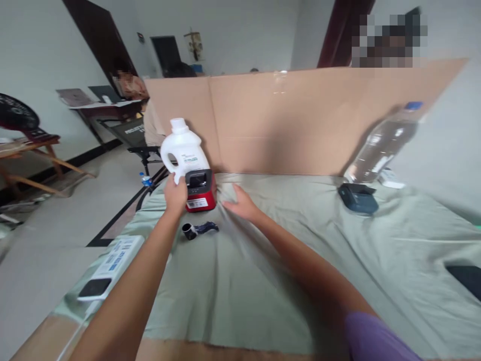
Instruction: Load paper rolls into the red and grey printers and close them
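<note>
My left hand [176, 196] is at the left side of a red-and-black box-shaped device [202, 190], its thumb and a finger stretched apart; the device partly hides whether they press on it. The device has a dark window on top and a white label on its front. To its right, my right hand [242, 203] is open, thumb and fingers spread, with a gap between it and the device. Right behind stands a white jug [186, 148] with a handle. In front of the device lies a dark, curved pipe-shaped object [200, 229].
A green cloth [263, 301] covers the table, with a cardboard panel [270, 125] along the back. At right are a clear bottle [387, 143] with a blue cap and a dark device [358, 198]. A white box [120, 255] lies at the left edge. People sit beyond.
</note>
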`<state>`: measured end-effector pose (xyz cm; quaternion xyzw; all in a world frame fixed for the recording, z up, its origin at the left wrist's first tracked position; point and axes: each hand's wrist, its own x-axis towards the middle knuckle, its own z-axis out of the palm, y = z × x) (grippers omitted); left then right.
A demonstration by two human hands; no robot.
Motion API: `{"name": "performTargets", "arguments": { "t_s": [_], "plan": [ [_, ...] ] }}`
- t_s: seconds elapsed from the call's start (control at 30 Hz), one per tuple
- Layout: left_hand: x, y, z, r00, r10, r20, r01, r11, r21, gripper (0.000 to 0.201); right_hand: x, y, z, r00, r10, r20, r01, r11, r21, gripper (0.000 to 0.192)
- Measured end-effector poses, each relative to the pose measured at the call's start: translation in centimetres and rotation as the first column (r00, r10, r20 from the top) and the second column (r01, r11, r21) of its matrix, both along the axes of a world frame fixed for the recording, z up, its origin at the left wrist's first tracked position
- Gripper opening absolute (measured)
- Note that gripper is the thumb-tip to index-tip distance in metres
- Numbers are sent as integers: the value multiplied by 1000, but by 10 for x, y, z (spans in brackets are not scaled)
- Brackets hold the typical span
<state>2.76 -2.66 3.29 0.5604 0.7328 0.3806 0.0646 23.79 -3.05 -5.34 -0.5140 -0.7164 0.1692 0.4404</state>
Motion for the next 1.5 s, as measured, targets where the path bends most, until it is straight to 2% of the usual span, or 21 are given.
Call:
{"name": "performTargets", "arguments": {
  "t_s": [0.07,0.1,0.13,0.17,0.2,0.27,0.3,0.33,0.37,0.43,0.53,0.6,0.63,0.73,0.8,0.9,1.0,1.1,1.23,1.4,1.5],
  "plan": [
    [26,-29,-11,999,-44,1,44,989,139,43,73,-32,5,986,-169,7,168,985,25,67],
    [44,-49,-21,988,-153,13,145,956,255,41,115,-51,8,958,-287,4,286,957,49,68],
    [64,-71,-33,954,-301,14,285,917,280,38,157,-69,10,923,-385,-7,384,921,65,72],
    [85,-93,-46,881,-473,13,460,861,216,34,197,-87,11,875,-483,-25,484,872,80,79],
    [107,-116,-59,799,-600,26,592,794,140,33,235,-102,11,795,-604,-55,607,789,97,87],
    [146,-155,-81,655,-755,25,755,656,-3,35,297,-122,8,509,-858,-62,857,500,125,96],
    [162,-169,-88,603,-797,15,797,602,-52,36,319,-127,5,432,-901,-39,899,427,96,100],
    [174,-180,-92,566,-824,1,822,564,-83,36,336,-130,3,407,-914,-11,913,406,43,101],
    [184,-188,-94,540,-841,-11,836,538,-111,36,348,-129,0,416,-909,21,909,416,-19,97],
    [195,-195,-91,513,-858,-23,845,510,-158,35,361,-125,-2,479,-877,39,872,470,-133,81],
    [200,-193,-82,513,-858,-12,838,504,-207,32,360,-120,1,519,-855,-22,838,513,-186,62],
    [203,-187,-77,548,-837,18,824,535,-185,30,347,-125,6,546,-836,-60,825,548,-137,60],
    [204,-184,-75,571,-819,46,814,559,-158,30,337,-130,7,581,-811,-65,806,585,-93,61],
    [211,-176,-73,627,-764,153,777,626,-62,32,286,-155,5,724,-690,-22,690,723,20,69],
    [214,-174,-74,645,-739,196,755,655,-16,37,242,-174,0,767,-641,4,641,767,21,77],
    [212,-178,-78,648,-731,214,749,663,0,41,177,-201,-9,810,-586,30,584,810,45,80],
    [201,-187,-84,658,-713,242,743,668,-51,43,135,-221,-14,787,-612,84,612,790,21,82],
    [191,-189,-91,679,-692,245,728,678,-103,47,116,-231,-17,755,-646,108,648,761,25,85],
    [187,-184,-100,718,-688,104,695,702,-156,52,112,-235,-21,743,-660,115,660,750,41,83],
    [186,-182,-103,692,-722,-3,707,678,-201,54,111,-235,-22,747,-647,154,652,758,22,84],
    [186,-183,-101,694,-719,-29,699,683,-213,54,111,-234,-21,751,-644,145,650,760,12,83]
  ]
}}
